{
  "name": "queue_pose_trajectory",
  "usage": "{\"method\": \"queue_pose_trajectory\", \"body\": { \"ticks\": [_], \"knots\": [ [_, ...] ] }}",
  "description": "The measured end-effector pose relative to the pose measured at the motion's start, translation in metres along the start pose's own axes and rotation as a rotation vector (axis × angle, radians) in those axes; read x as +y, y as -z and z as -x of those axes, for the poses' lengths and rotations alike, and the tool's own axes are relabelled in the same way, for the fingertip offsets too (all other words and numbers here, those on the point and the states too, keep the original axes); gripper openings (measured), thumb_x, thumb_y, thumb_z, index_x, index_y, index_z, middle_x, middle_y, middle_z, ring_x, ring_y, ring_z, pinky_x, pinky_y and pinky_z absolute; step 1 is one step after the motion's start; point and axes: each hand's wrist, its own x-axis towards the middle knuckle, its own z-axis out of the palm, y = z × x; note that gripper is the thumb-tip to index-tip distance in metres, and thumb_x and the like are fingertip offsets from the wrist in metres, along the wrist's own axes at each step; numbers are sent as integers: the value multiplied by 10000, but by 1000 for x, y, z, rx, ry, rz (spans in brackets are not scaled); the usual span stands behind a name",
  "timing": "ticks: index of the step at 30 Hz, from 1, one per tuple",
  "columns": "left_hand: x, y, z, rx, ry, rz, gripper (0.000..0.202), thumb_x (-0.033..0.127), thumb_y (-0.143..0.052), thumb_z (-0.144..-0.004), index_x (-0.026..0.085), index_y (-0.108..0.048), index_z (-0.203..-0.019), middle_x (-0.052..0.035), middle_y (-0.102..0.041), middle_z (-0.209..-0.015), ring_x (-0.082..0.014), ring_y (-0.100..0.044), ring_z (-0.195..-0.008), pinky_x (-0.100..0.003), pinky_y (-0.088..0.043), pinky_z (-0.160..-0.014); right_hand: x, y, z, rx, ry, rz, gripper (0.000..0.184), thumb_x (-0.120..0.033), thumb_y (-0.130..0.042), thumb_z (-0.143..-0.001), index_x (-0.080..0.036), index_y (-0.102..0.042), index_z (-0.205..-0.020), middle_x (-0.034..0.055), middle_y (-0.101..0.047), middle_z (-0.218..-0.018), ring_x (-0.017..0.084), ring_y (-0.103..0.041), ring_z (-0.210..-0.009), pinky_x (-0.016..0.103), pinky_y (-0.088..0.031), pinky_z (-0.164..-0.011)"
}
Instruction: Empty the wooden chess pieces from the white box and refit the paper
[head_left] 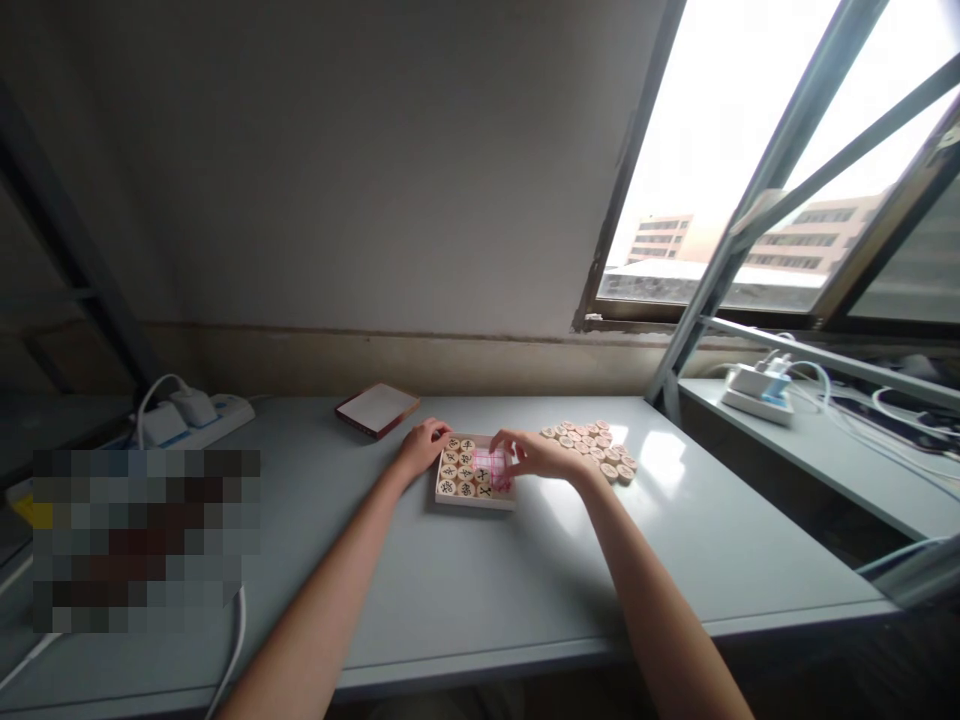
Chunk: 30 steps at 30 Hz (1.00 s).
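A shallow open box [474,505] stands on the desk. Round wooden Chinese chess pieces [448,472] with dark characters fill its left side in rows, with two more at the lower middle. Pink-lined paper [491,462] shows on the box floor at the right. My left hand [421,448] grips the box's upper left edge with bent fingers. Over the right part of the box, my right hand [531,454] is curled downward, thumb and fingers apart; no piece shows between them. Beyond that hand, loose chess pieces [589,440] lie flat in a cluster.
The box lid [377,408] lies upturned near the wall. A power strip [217,422] with plugs sits at the left, near a pixelated area. Another power strip [757,392] and cables rest on the neighbouring desk at right. Metal posts [686,345] flank the desk [465,590].
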Motion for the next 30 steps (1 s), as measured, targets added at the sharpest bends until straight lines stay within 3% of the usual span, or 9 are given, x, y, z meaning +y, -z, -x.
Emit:
{"method": "queue_pose_trajectory", "body": {
  "ticks": [3, 13, 18, 22, 24, 27, 30],
  "knots": [
    [0, 0, 0, 1, -5, -8, 185, 206, -459, -753, 155, -632, -793, -53, -605, -840, -153, -554, -802, -262, -424, -757, -18, -8, -5, -100, 66, 19, 310, -122, -598, -683, -230, -580, -974, -27, -553, -729, 92, -485, -628, 174, -343, -528],
    [3, 1, 1, 3, 7, -14, 184, 185, -457, -748, 151, -631, -792, -58, -608, -854, -153, -554, -814, -264, -424, -757, -21, -20, -9, -15, 20, 35, 277, -91, -540, -692, -216, -597, -932, -6, -591, -752, 94, -499, -605, 180, -334, -510],
    [2, 1, 0, -4, 0, -3, 189, 195, -451, -755, 154, -632, -787, -52, -611, -833, -147, -561, -784, -251, -430, -733, -17, -2, 0, 63, -33, 27, 183, -227, -581, -719, -204, -582, -901, 4, -583, -758, 108, -507, -627, 195, -352, -523],
    [1, 0, 0, 6, -6, -13, 188, 213, -453, -759, 160, -631, -785, -51, -613, -836, -153, -565, -797, -255, -427, -741, 0, 20, 23, 90, -142, 25, 198, -336, -547, -756, -233, -557, -924, -4, -569, -755, 115, -511, -621, 205, -364, -520],
    [2, 1, 1, 3, -4, -24, 191, 222, -450, -764, 161, -630, -790, -50, -610, -840, -152, -566, -798, -255, -425, -744, 11, 25, 34, 74, -254, 87, 173, -317, -543, -754, -229, -562, -901, 1, -573, -732, 122, -518, -613, 213, -368, -528],
    [4, 1, 2, -2, 1, -58, 198, 219, -439, -770, 162, -625, -806, -54, -601, -854, -152, -566, -801, -256, -424, -743, 21, 26, 43, 163, -420, 275, 127, -210, -539, -734, -196, -582, -853, 26, -579, -696, 147, -534, -642, 234, -371, -567],
    [4, 0, 3, -2, -12, -81, 203, 214, -426, -775, 171, -619, -824, -52, -593, -871, -148, -567, -806, -252, -425, -744, 17, 23, 39, 196, -380, 250, 192, -165, -484, -763, -200, -570, -931, 17, -579, -673, 133, -524, -596, 228, -359, -542]
  ]
}}
